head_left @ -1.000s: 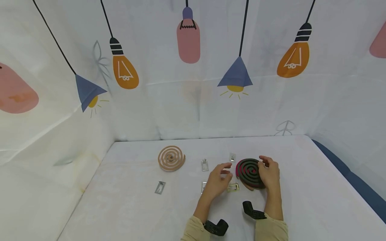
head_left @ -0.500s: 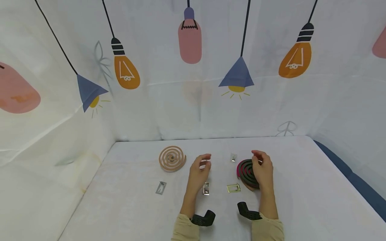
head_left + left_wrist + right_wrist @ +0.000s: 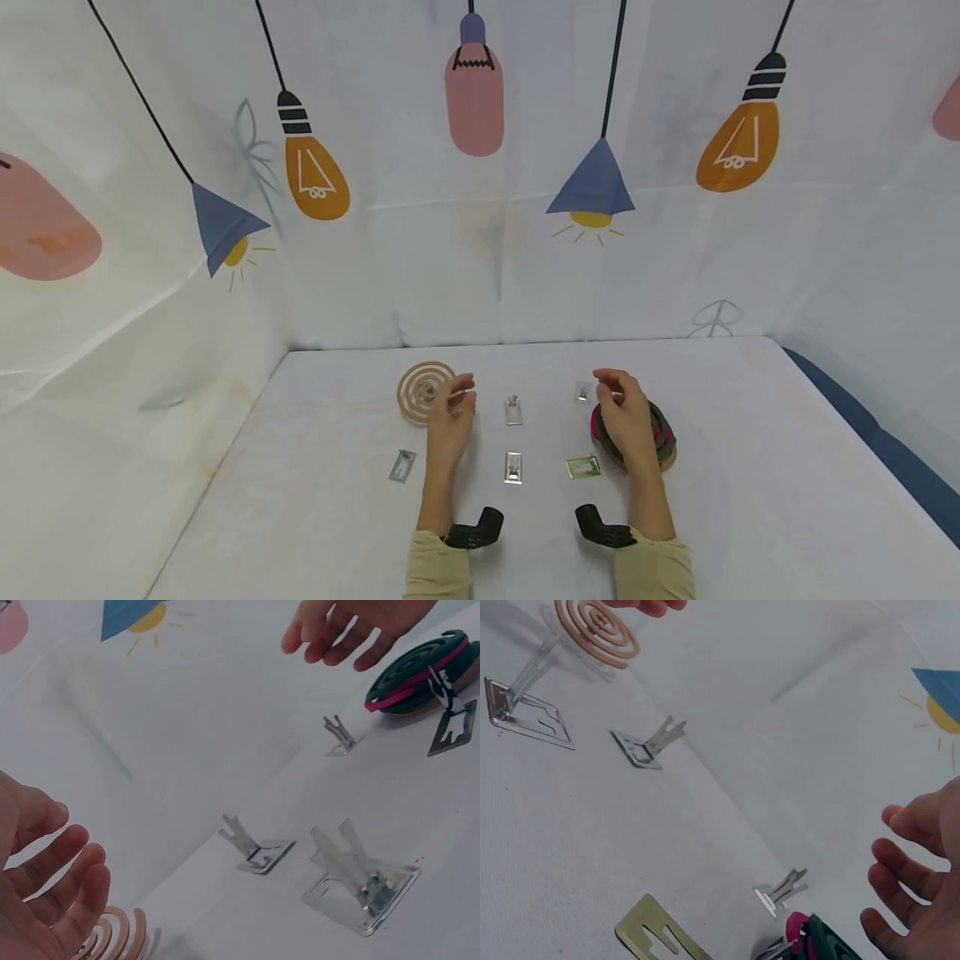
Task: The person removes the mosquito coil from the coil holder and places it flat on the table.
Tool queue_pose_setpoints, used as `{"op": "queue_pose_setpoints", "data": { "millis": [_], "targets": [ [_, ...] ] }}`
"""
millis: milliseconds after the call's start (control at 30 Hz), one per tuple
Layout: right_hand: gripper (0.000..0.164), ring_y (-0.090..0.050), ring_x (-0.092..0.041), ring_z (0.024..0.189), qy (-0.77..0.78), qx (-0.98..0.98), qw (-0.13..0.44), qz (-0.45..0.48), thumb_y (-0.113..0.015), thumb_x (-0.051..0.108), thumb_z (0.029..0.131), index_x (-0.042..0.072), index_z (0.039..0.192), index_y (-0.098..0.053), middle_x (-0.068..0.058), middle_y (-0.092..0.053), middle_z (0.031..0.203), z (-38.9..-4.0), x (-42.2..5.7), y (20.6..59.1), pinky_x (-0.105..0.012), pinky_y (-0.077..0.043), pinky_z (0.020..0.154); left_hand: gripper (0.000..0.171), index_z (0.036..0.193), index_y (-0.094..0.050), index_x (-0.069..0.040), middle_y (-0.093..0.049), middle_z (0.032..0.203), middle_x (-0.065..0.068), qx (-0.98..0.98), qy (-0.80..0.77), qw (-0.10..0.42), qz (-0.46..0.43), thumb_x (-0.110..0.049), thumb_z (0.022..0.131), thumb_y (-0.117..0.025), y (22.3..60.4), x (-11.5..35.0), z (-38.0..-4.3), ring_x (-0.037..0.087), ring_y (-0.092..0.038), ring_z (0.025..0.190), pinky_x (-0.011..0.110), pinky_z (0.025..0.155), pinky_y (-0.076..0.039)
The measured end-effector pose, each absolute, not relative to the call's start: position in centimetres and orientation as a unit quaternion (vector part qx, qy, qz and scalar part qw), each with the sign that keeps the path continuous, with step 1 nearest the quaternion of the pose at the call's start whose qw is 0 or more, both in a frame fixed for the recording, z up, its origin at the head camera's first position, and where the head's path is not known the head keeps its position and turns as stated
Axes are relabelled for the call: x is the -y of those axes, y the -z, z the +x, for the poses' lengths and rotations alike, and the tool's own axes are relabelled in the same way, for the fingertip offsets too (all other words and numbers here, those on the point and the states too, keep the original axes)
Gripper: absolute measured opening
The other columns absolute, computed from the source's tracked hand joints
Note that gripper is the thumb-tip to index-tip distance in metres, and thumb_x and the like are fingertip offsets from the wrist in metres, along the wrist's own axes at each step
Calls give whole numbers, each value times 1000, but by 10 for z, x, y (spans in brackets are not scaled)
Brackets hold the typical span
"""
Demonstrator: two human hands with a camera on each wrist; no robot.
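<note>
My left hand (image 3: 448, 429) hovers over the right side of a tan mosquito coil (image 3: 402, 400), fingers loosely bent and holding nothing. In the left wrist view a bit of that coil shows just beneath the fingers. My right hand (image 3: 628, 423) is raised above a stack of mosquito coils (image 3: 665, 439), and its relaxed fingers are likewise bare. Dark green tops the stack, with pink and tan layers below, as the left wrist view shows; in the head view the hand hides part of it. Near the stack lies a gold-coloured metal coil stand (image 3: 573, 472).
Silver metal coil stands with raised prongs are spread over the white table (image 3: 315, 500): one at the left (image 3: 397, 475), two in the middle column, and one at the back (image 3: 577, 397) near the right hand. A white printed curtain (image 3: 420, 275) rises behind the table.
My left hand has moved left from beside the stack to the tan coil, uncovering the middle stands. My right hand has shifted left off the stack's right edge. The coils stay put.
</note>
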State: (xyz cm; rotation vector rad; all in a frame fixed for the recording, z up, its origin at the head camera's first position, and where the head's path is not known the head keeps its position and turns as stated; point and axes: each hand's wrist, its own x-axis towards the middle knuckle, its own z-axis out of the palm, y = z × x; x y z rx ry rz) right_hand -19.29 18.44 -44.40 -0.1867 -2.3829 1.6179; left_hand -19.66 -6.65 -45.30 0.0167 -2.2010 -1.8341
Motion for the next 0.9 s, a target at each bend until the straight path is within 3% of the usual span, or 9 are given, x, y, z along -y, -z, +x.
{"op": "queue_pose_setpoints", "data": {
  "millis": [100, 267, 500, 733, 900],
  "targets": [
    [28, -48, -23, 115, -559, 820, 117, -44, -47, 11, 97, 6, 123, -54, -16, -54, 124, -194, -178, 443, -38, -37, 100, 29, 121, -60, -6, -62, 114, 13, 752, 637, 165, 17, -6, 92, -57, 453, 76, -198, 28, -60, 105, 27, 85, -52],
    [32, -50, -24, 115, -565, 818, 107, -18, -47, 11, 97, 6, 128, -50, -17, -54, 123, -196, -169, 442, -34, -39, 96, 32, 120, -58, 3, -63, 112, 24, 742, 639, 202, 26, -1, 89, -60, 450, 88, -199, 38, -60, 103, 33, 86, -49],
    [33, -51, -24, 112, -570, 815, 101, 7, -49, 8, 96, 7, 128, -48, -18, -55, 120, -200, -158, 446, -36, -41, 94, 30, 118, -62, -9, -67, 109, 11, 761, 610, 212, 67, -7, 88, -59, 450, 100, -198, 26, -62, 100, 26, 80, -44],
    [34, -51, -26, 117, -571, 817, 64, 51, -50, 10, 96, 9, 130, -47, -17, -54, 124, -201, -138, 446, -44, -42, 99, 30, 120, -61, -7, -64, 110, 13, 760, 597, 241, 89, -4, 90, -54, 452, 117, -195, 26, -60, 100, 27, 78, -45],
    [33, -54, -26, 114, -578, 810, 54, 86, -52, 9, 95, 10, 128, -49, -17, -55, 122, -199, -120, 446, -40, -46, 96, 30, 120, -61, -9, -63, 110, 11, 757, 586, 264, 115, -5, 91, -54, 455, 127, -192, 23, -59, 100, 23, 76, -47]
  ]
}}
